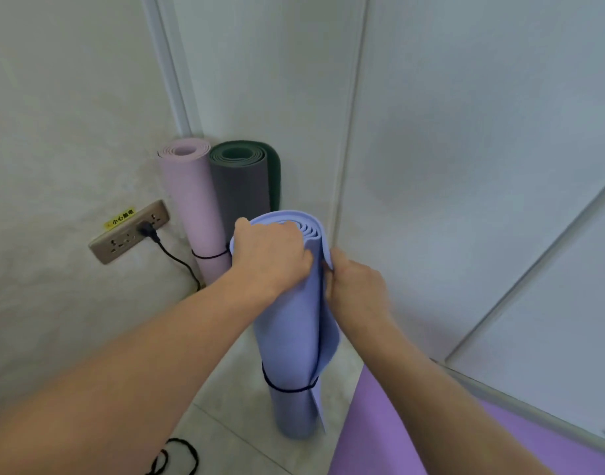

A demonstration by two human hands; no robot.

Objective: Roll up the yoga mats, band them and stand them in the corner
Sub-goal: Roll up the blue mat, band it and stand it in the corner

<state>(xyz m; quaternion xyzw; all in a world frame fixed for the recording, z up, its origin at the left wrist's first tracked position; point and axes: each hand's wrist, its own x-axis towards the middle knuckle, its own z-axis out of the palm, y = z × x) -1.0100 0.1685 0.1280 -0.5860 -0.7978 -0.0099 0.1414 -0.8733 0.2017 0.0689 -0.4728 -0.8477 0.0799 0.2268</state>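
A rolled blue-lilac yoga mat stands upright on the floor in front of the corner, with a black band round its lower part. Its outer flap hangs loose along the right side. My left hand grips the top of the roll from the left. My right hand pinches the loose outer edge near the top. Behind it, a pink rolled mat with a black band and a grey-green rolled mat stand in the corner.
A wall socket with a black plug and cord is on the left wall. A purple mat lies flat on the floor at the lower right. Black bands lie on the floor near the bottom edge.
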